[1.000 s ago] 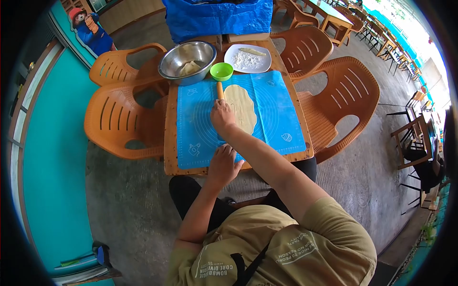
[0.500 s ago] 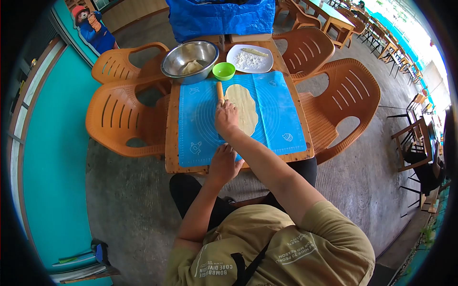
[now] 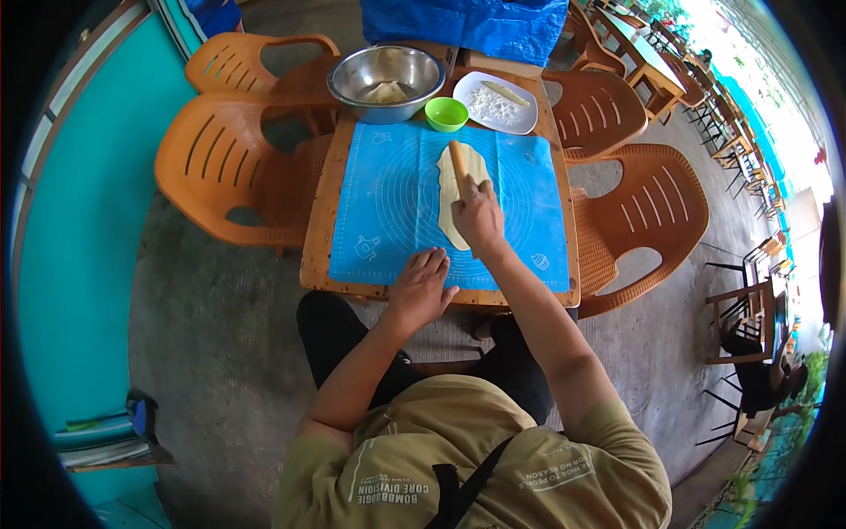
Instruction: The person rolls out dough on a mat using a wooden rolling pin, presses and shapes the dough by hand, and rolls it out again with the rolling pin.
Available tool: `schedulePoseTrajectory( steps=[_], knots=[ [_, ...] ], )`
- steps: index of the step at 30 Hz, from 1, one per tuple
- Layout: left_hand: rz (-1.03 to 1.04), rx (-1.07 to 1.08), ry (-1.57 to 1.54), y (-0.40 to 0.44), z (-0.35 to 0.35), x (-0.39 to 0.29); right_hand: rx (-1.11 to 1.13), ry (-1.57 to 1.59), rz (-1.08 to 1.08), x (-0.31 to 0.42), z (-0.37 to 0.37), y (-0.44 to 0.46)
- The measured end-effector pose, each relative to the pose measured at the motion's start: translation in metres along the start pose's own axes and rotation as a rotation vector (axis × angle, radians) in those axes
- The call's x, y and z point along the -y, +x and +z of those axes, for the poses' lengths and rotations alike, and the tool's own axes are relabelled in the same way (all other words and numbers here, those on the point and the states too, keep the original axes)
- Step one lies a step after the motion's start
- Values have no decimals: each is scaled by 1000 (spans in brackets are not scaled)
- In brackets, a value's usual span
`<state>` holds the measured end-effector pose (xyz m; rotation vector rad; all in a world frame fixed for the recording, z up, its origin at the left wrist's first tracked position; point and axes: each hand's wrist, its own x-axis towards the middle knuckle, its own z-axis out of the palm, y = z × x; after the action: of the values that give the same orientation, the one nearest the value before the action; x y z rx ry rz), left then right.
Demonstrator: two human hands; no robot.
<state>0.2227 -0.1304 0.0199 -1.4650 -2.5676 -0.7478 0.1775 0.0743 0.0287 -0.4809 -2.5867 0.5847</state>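
A long flattened sheet of dough point(image 3: 448, 207) lies on the blue printed baking mat point(image 3: 370, 207). Across its right part rests a wooden rolling pin point(image 3: 457, 160), tilted slightly, with my right hand point(image 3: 478, 214) closed around it; its near end is partly hidden under that hand. My left hand point(image 3: 424, 284) lies flat at the mat's front edge, fingers stretched out and holding nothing. Beyond the mat are a small green bowl point(image 3: 447, 112), a steel bowl point(image 3: 347, 99) with a lump of dough point(image 3: 386, 93) in it, and a white plate point(image 3: 520, 121) with white powder and a pale strip.
The wooden table point(image 3: 319, 256) has orange chairs on its left point(image 3: 189, 167) and right point(image 3: 679, 212). A large blue bag point(image 3: 467, 22) stands at the far end. More tables and chairs extend to the right, where a person in dark clothes point(image 3: 756, 386) sits.
My right hand has moved right with the rolling pin, from the dough's left edge onto the dough. My left hand stays at the front edge. The camera view has shifted.
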Motion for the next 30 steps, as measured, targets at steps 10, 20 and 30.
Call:
schedulePoseTrajectory(
  steps=[10, 20, 30],
  knots=[
    [-1, 71, 15, 0, 0, 3, 33, -168, -106, -18, 28, 6],
    [7, 1, 6, -1, -1, 0, 267, -194, -99, -10, 42, 12],
    [-12, 3, -69, 0, -7, -1, 345, -150, -223, 44, 64, 0]
  ],
)
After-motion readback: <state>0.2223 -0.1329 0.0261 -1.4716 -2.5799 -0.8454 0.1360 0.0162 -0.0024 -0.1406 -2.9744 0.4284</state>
